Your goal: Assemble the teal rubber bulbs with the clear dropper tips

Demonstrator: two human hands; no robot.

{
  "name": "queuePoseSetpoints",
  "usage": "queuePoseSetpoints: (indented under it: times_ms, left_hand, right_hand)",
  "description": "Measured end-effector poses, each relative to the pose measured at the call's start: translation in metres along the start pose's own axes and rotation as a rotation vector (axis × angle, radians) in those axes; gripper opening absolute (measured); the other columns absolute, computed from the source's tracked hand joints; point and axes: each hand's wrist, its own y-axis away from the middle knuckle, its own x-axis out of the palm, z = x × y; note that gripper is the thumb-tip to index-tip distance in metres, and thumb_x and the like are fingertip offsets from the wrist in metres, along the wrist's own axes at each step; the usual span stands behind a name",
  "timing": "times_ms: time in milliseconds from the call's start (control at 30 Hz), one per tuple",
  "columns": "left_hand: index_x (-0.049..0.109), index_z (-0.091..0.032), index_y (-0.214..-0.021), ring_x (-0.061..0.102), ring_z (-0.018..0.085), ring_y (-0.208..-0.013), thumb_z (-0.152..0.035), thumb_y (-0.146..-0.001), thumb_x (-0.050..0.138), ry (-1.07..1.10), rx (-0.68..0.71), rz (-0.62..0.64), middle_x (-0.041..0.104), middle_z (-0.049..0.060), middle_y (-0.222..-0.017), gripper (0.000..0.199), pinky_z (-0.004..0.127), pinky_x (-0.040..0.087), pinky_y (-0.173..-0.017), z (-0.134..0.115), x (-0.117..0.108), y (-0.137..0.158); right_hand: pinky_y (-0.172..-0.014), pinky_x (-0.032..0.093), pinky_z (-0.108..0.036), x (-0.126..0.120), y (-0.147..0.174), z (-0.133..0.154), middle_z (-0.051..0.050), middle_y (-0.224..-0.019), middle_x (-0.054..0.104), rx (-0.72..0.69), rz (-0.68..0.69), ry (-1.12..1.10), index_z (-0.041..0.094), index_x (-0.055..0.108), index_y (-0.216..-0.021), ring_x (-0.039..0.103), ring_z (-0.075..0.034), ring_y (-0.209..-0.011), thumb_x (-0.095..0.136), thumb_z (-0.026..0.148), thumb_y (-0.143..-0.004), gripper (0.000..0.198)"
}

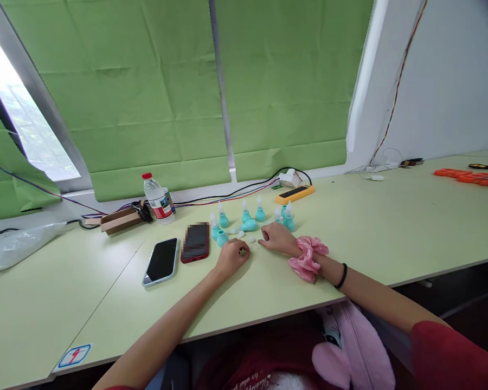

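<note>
My left hand (pixel 232 255) rests on the table with its fingers curled, and nothing shows in the small gap between thumb and fingers. Just beyond it stands a teal squeeze bulb without a tip (pixel 222 239). My right hand (pixel 278 238) is also curled, palm down; whatever lies under its fingers is hidden. Small whitish pieces (pixel 251 239) lie between the hands. Behind them a teal bulb (pixel 249 225) lies on its side. Several teal bulbs with clear pointed tips (pixel 246 215) stand around it, some partly behind my right hand (pixel 288 221).
Left of my hands lie a red-cased phone (pixel 195 242) and a light-cased phone (pixel 161 262). A water bottle (pixel 158 200), a cardboard box (pixel 121 221) and a yellow-edged device (pixel 295 194) sit along the back by cables. Orange-handled tools (pixel 469 176) lie far right.
</note>
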Motion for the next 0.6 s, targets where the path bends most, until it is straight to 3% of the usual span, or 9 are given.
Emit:
queuePoseSetpoints:
  times_ms: [133, 233, 333, 433, 600]
  left_hand:
    - [0.063, -0.014, -0.077, 0.052, 0.012, -0.060, -0.013, -0.066, 0.051, 0.047, 0.005, -0.015, 0.059, 0.004, -0.069, 0.016, 0.022, 0.042, -0.057, 0.0000, 0.0002, 0.0001]
    - [0.063, -0.014, -0.083, 0.053, 0.012, -0.060, -0.014, -0.067, 0.051, 0.076, -0.001, -0.027, 0.061, 0.005, -0.073, 0.019, 0.023, 0.044, -0.058, 0.0003, 0.0007, 0.0005]
    - [0.063, -0.014, -0.079, 0.053, 0.012, -0.059, -0.015, -0.068, 0.051, 0.105, -0.009, -0.052, 0.061, 0.005, -0.072, 0.017, 0.024, 0.044, -0.058, -0.0009, 0.0006, 0.0007]
    - [0.063, -0.014, -0.075, 0.053, 0.012, -0.059, -0.017, -0.067, 0.052, 0.194, -0.053, -0.085, 0.061, 0.004, -0.068, 0.014, 0.023, 0.044, -0.056, -0.0023, 0.0002, -0.0002]
    - [0.062, -0.012, -0.070, 0.053, 0.012, -0.058, -0.027, -0.066, 0.056, 0.402, -0.165, -0.156, 0.061, 0.004, -0.064, 0.017, 0.022, 0.044, -0.054, 0.0022, -0.0011, -0.0036]
  right_hand:
    - [-0.058, 0.037, -0.027, 0.0006, 0.0014, -0.0001, -0.009, -0.079, 0.058, 0.135, 0.009, 0.105, 0.014, 0.055, -0.092, 0.054, -0.022, -0.074, 0.051, 0.041, -0.068, 0.036]
    - [-0.057, 0.037, -0.026, 0.0022, 0.0028, -0.0003, -0.011, -0.084, 0.058, 0.157, 0.088, 0.136, 0.014, 0.057, -0.088, 0.055, -0.023, -0.076, 0.049, 0.035, -0.070, 0.029]
    - [-0.055, 0.037, -0.025, 0.0021, 0.0029, 0.0004, -0.009, -0.080, 0.060, 0.137, 0.083, 0.092, 0.015, 0.060, -0.082, 0.056, -0.021, -0.074, 0.049, 0.030, -0.070, 0.022]
    - [-0.057, 0.037, -0.024, 0.0006, 0.0013, 0.0014, -0.006, -0.071, 0.060, 0.061, 0.010, -0.026, 0.015, 0.062, -0.082, 0.055, -0.018, -0.069, 0.049, 0.029, -0.071, 0.022]
    - [-0.063, 0.039, -0.022, -0.0005, 0.0005, 0.0031, -0.003, -0.072, 0.060, -0.221, -0.090, -0.304, 0.016, 0.063, -0.090, 0.051, -0.011, -0.060, 0.053, 0.015, -0.066, 0.025]
